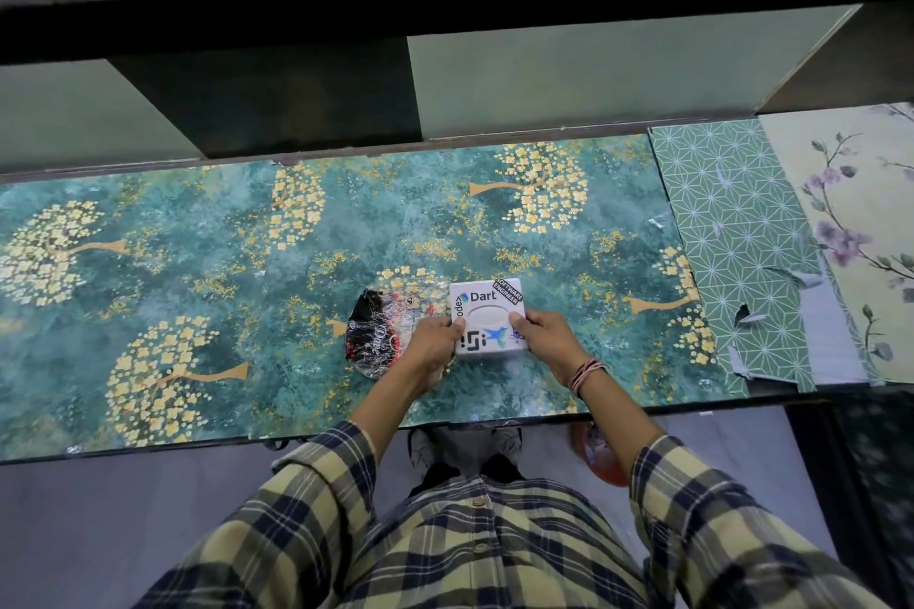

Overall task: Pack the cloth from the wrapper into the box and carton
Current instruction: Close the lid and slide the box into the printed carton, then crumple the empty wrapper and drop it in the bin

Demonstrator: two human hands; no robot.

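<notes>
A small white box [487,312] with stickers, one reading "Dart", lies flat on the green floral table [198,262]. My left hand [435,341] grips its near left corner, thumb on the lid. My right hand [549,339] grips its near right corner, thumb on top too. Just left of the box lies a clear plastic wrapper [383,336] with a dark cloth printed in red and white inside it; my left hand partly hides its right side. No carton is in view.
Green and floral patterned sheets [742,237] cover the table's right end. A dark shelf with open compartments [544,84] runs along the far edge. Below the near edge are my feet and a reddish object [601,460] on the floor.
</notes>
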